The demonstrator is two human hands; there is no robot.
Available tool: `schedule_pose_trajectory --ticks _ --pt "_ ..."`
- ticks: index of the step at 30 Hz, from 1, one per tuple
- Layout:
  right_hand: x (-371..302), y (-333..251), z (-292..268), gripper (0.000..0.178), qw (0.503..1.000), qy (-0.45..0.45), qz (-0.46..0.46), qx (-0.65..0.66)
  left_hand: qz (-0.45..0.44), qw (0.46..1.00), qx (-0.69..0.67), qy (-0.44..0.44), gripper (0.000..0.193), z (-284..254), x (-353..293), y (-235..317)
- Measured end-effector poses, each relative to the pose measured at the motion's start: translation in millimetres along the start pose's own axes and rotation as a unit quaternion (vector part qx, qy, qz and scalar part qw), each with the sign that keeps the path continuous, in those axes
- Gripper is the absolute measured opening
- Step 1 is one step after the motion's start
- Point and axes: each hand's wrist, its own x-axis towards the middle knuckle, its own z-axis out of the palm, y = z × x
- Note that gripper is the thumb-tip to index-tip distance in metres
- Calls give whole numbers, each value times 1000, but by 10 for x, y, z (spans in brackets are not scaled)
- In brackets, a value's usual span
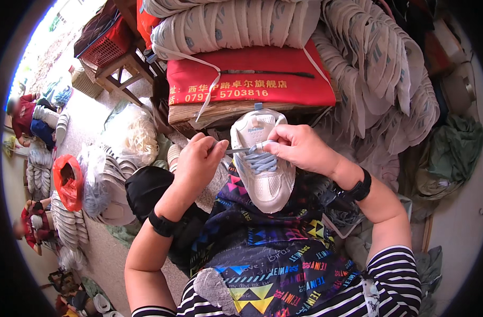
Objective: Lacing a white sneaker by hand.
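A white shoe upper [268, 193] with blue-grey laces hangs toe-down in front of me, below the edge of the bench. Its shoelace [262, 162] crosses the throat in several rows. To the left of the tongue, my left hand [200, 161] pinches a stretch of lace between thumb and fingers. My right hand [302, 148] is closed at the right side of the eyelets, with thumb and forefinger pinching lace there. A pale strip of lace runs taut between the two hands across the upper. The lace tips are hidden by my fingers.
A red cloth [199, 79] covers the bench, with a thin dark rod-like tool [268, 73] on it. Stacked white uppers [236, 29] lie behind; more uppers [379, 58] hang at right. An orange-red bag [68, 182] and a red basket [101, 45] stand left, where other people sit.
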Motion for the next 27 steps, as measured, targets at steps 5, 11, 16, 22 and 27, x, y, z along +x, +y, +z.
schedule_pose_trajectory --ticks 5,11,16,22,27 --pt "-52 -77 -4 16 975 -1 127 180 -252 854 -423 -167 38 -22 -52 172" --pt "-176 -36 -164 12 997 15 60 43 -332 796 -481 -156 29 -53 -68 25" --pt "-269 77 -160 11 994 100 38 20 -260 769 -584 -28 32 -222 12 -103" --pt "-223 -3 -114 15 859 310 -51 403 -309 531 -789 11 18 -596 -148 -249" --pt "-339 366 -692 14 755 381 -12 534 -219 542 -806 94 27 -1190 -432 -848"
